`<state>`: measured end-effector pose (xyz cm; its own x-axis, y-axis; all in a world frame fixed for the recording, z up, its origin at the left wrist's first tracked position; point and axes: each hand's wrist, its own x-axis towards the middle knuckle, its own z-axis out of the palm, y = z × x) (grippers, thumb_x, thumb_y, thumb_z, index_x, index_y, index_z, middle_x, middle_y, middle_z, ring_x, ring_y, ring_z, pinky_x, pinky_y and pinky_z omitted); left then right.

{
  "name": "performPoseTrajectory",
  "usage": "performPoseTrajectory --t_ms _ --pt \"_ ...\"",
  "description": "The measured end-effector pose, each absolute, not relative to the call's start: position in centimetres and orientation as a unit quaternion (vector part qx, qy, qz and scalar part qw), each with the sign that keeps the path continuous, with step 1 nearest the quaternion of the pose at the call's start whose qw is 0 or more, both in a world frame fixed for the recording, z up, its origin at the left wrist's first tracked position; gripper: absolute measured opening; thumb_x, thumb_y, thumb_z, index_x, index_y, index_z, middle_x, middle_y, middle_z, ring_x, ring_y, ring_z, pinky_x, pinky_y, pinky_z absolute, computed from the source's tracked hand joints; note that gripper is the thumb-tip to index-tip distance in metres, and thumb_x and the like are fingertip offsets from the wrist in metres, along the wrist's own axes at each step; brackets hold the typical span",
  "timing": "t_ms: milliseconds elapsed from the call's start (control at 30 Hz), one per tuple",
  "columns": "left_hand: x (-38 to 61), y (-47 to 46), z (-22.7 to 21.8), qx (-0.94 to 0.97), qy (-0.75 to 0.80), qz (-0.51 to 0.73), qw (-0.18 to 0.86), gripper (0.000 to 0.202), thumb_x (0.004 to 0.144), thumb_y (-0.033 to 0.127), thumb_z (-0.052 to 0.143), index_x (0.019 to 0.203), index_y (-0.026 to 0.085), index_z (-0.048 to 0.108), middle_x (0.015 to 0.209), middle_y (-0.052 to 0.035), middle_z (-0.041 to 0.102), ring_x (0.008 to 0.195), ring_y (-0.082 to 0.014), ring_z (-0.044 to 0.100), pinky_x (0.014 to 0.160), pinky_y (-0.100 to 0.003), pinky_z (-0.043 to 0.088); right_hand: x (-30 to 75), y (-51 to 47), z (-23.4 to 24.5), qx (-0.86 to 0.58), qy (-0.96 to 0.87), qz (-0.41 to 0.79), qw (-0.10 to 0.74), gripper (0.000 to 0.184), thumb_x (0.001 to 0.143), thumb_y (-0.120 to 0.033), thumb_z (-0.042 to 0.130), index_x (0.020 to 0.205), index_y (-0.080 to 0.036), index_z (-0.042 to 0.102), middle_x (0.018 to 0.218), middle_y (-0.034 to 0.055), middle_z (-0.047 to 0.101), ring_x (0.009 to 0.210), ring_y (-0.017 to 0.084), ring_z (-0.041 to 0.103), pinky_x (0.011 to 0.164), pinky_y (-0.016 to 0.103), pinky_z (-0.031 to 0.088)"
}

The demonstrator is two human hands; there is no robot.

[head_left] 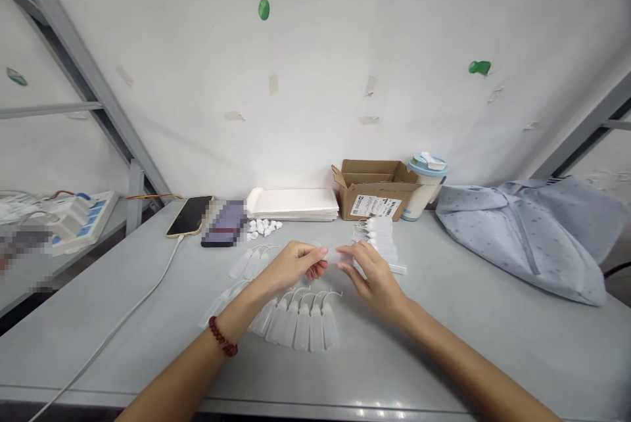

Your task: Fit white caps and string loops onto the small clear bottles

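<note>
My left hand [294, 264] and my right hand [371, 274] meet above the middle of the grey table [493, 343]. Both pinch one small translucent plastic bottle [335, 255] between their fingertips. A red bead bracelet [221, 336] sits on my left wrist. Below the hands lies a row of several translucent squeeze bottles [300, 323] with tethered caps. More of these bottles [249, 263] lie to the left, and another pile [382, 238] lies behind my right hand. Small white caps [262, 227] are heaped farther back.
A phone [190, 215] on a white cable [123, 323] and a dark device lie at back left. White flat packets [292, 204], an open cardboard box [374, 188] and a lidded cup [424, 185] line the wall. A blue cloth bag [532, 231] lies right.
</note>
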<state>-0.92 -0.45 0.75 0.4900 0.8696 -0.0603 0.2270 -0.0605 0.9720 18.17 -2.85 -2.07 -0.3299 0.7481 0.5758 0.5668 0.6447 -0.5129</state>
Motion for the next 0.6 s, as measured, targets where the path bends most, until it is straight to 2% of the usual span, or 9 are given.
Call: performPoseTrajectory --t_ms 100,267,367,500,600 --pt "-1.0 -0.4 0.5 0.69 0.392 0.3 0.53 0.039 0.082 0.046 0.051 0.067 0.012 0.065 0.069 -0.0059 0.064 0.064 -0.0143 0.055 0.064 -0.026 0.044 18.2 -2.9 -1.8 -0.422 -0.799 0.118 0.411 0.019 0.088 -0.031 0.047 0.099 -0.021 0.059 0.073 0.0063 0.059 0.069 0.021 0.051 0.065 0.036 0.039" --pt "-0.6 -1.0 0.7 0.741 0.39 0.329 0.436 0.028 0.081 0.035 0.054 0.067 0.015 0.065 0.067 -0.0013 0.06 0.065 -0.0139 0.051 0.06 -0.023 0.039 18.2 -3.1 -0.8 -0.472 -0.727 0.282 0.413 0.021 0.086 -0.037 0.049 0.088 -0.021 0.062 0.072 0.0038 0.061 0.07 0.019 0.055 0.055 0.028 0.039" --pt "-0.3 -1.2 0.7 0.741 0.405 0.345 0.41 0.025 0.08 0.033 0.055 0.063 0.015 0.062 0.063 0.0005 0.055 0.061 -0.0127 0.048 0.057 -0.023 0.037 18.2 -2.9 -0.6 -0.48 -0.684 0.363 0.412 0.023 0.083 -0.039 0.052 0.081 -0.019 0.063 0.066 0.0014 0.059 0.067 0.017 0.054 0.057 0.027 0.038" --pt "-0.1 -0.9 0.3 0.704 0.419 0.34 0.461 0.027 0.078 0.04 0.056 0.072 0.015 0.065 0.07 -0.0019 0.061 0.061 -0.0131 0.052 0.058 -0.023 0.042 18.2 -2.6 -0.9 -0.476 -0.657 0.408 0.419 0.025 0.082 -0.04 0.05 0.08 -0.017 0.062 0.065 0.0016 0.059 0.064 0.016 0.053 0.06 0.029 0.038" --pt "-0.1 -0.7 0.2 0.68 0.418 0.307 0.518 0.042 0.082 0.049 0.048 0.07 0.012 0.064 0.069 -0.0051 0.063 0.057 -0.0129 0.054 0.057 -0.025 0.044 18.0 -2.9 -1.1 -0.478 -0.678 0.354 0.431 0.023 0.084 -0.038 0.05 0.089 -0.018 0.062 0.076 0.0038 0.063 0.071 0.018 0.054 0.063 0.03 0.04"
